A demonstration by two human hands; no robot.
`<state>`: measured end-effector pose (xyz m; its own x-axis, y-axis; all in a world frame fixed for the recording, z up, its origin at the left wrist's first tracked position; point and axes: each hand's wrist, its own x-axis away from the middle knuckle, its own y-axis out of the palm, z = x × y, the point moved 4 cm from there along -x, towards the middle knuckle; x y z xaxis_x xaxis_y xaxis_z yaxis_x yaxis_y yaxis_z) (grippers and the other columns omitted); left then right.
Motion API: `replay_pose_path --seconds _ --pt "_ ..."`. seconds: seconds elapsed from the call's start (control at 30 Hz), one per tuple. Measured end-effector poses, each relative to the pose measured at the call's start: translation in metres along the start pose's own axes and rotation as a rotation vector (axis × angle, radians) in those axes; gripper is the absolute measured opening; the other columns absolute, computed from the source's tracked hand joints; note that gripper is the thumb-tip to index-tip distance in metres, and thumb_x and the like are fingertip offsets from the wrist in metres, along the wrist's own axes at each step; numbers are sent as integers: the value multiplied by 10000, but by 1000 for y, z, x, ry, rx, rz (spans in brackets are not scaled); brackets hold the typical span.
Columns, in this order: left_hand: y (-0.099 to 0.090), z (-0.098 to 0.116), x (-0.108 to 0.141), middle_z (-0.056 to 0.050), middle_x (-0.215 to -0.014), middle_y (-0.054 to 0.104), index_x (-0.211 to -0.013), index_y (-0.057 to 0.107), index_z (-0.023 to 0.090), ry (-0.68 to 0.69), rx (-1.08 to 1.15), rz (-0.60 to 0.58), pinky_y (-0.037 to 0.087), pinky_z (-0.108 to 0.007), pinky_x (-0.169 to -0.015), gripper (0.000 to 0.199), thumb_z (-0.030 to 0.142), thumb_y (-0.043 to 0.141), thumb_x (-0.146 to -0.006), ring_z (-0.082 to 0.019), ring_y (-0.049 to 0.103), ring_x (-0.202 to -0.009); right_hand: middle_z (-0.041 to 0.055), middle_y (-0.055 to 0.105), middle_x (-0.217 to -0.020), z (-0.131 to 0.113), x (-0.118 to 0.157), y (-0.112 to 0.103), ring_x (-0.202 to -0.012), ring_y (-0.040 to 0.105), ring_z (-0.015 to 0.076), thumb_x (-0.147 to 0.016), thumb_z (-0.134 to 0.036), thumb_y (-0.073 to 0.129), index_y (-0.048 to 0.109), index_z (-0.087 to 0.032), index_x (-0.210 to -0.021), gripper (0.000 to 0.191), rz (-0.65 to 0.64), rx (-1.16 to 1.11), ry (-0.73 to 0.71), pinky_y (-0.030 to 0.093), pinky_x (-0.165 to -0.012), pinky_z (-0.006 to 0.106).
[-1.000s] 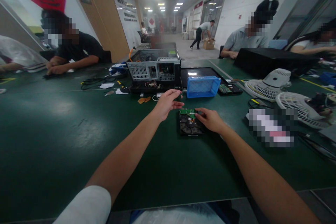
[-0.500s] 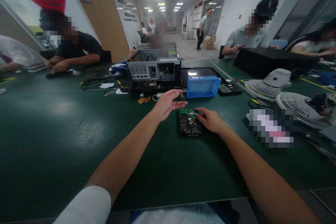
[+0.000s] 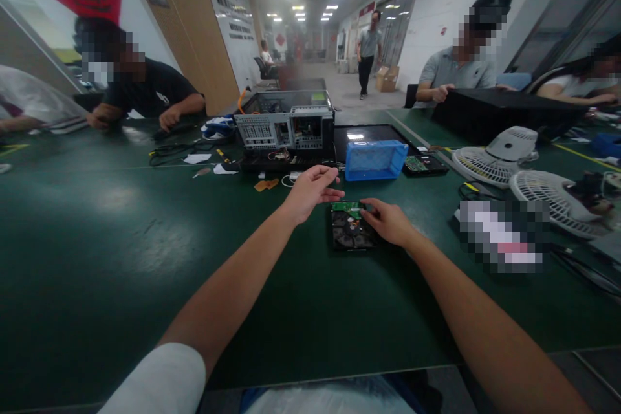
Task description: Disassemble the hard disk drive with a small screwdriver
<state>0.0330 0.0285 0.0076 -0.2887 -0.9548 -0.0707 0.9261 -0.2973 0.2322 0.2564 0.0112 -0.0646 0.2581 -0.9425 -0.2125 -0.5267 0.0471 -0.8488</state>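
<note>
A hard drive (image 3: 348, 233) lies on the green table with its green circuit board (image 3: 345, 209) facing up. My right hand (image 3: 388, 222) is at its upper right side, thumb and fingers closed on the edge by the board. Above the drive's upper left corner hovers my left hand (image 3: 313, 193), its thumb and fingers apart with nothing between them. A blue plastic bin (image 3: 376, 162) stands on its side just beyond both hands.
An opened computer case (image 3: 284, 129) stands behind my left hand. Another drive (image 3: 425, 165) lies right of the bin. White fan parts (image 3: 485, 165) and a blurred-out item (image 3: 499, 236) are at the right. Co-workers sit on both sides.
My left thumb has curled slightly toward the fingers; my right hand and the drive stay put. A person in the background walks closer, and the right co-worker's hand now touches a black case.
</note>
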Motion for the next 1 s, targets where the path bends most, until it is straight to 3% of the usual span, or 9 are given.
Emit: replay_pose_path --seconds 0.2,0.47,0.67,1.0 --pt "0 3 3 -85 -1050 682 -1050 685 157 14 -117 -5 586 -236 -630 220 333 683 -918 -146 729 -726 28 717 -826 0 0 -1 -694 641 166 -970 -449 532 629 -221 -1304 416 0 -4 -3 433 -641 258" --pt "-2 3 1 -96 -1089 679 -1027 601 161 1 -89 19 612 -298 -635 201 316 673 -922 -177 746 -715 32 724 -840 -1 0 -1 -701 646 169 -965 -441 533 634 -231 -1299 407 1 -9 0 447 -645 260" --pt "4 3 3 -117 -1142 688 -1011 571 167 -35 -43 -36 612 -316 -657 187 315 650 -929 -188 751 -738 30 727 -846 -2 0 -2 -696 645 164 -962 -446 544 643 -246 -1283 391 1 -8 1 445 -635 251" --pt "-3 1 1 -104 -1110 658 -1025 665 166 -46 -42 -21 587 -282 -634 220 338 588 -911 -189 744 -730 27 730 -825 -1 0 -2 -710 654 170 -965 -441 538 633 -239 -1297 400 -5 -5 4 450 -647 255"
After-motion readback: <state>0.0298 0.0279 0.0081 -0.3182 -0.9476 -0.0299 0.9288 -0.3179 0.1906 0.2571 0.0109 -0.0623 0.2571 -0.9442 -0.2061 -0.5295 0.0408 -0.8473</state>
